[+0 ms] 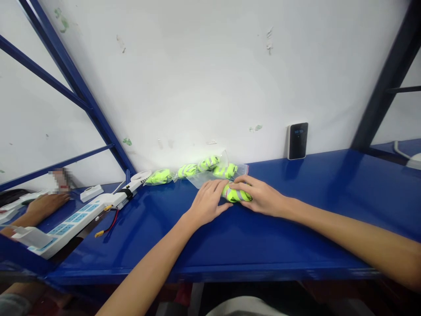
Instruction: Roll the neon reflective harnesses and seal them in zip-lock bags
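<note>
A rolled yellow-green bundle with grey reflective stripes (239, 193) lies on the blue table between my hands. My right hand (261, 194) is wrapped round its right end, thumb and fingers closed on it. At its left end rests my left hand (208, 202), palm down, its fingertips touching the bundle and its thumb apart from the fingers. Just behind, a similar bundle in a clear bag (225, 170) sits against the others. Further left along the wall are more bagged bundles, one of them at the far left of the row (160, 176).
The blue table (158, 237) meets a white wall. A black-screened device (297, 141) leans there at right. At left are a white power strip (74, 224), a small fan (140, 176), a red-black cable with yellow connectors (113, 221) and another person's hand (49, 206).
</note>
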Action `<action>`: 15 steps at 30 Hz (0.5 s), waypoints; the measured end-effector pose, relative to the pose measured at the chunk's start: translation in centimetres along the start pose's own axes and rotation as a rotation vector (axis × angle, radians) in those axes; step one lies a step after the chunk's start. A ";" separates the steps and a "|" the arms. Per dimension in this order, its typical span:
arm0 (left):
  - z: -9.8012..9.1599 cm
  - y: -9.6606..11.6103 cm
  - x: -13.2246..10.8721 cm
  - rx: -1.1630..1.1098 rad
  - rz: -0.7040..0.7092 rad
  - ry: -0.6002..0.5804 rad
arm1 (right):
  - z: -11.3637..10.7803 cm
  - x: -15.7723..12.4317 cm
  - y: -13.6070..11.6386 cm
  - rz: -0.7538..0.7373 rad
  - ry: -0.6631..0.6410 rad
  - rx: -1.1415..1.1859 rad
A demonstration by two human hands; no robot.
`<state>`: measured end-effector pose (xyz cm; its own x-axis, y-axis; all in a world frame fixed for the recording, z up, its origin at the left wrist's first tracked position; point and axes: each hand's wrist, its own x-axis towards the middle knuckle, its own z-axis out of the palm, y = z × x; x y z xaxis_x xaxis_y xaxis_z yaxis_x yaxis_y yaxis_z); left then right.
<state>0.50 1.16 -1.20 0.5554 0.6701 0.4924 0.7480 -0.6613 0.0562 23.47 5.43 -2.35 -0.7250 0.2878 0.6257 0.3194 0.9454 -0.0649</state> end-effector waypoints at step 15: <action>-0.4 -0.3 -0.2 0.018 0.008 -0.058 | 0.2 -0.2 -1.2 -0.002 -0.030 0.067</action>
<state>-0.03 1.05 -0.96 0.5812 0.6838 0.4412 0.7496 -0.6608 0.0368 23.12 4.31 -2.50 -0.7436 0.2895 0.6027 0.2774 0.9538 -0.1159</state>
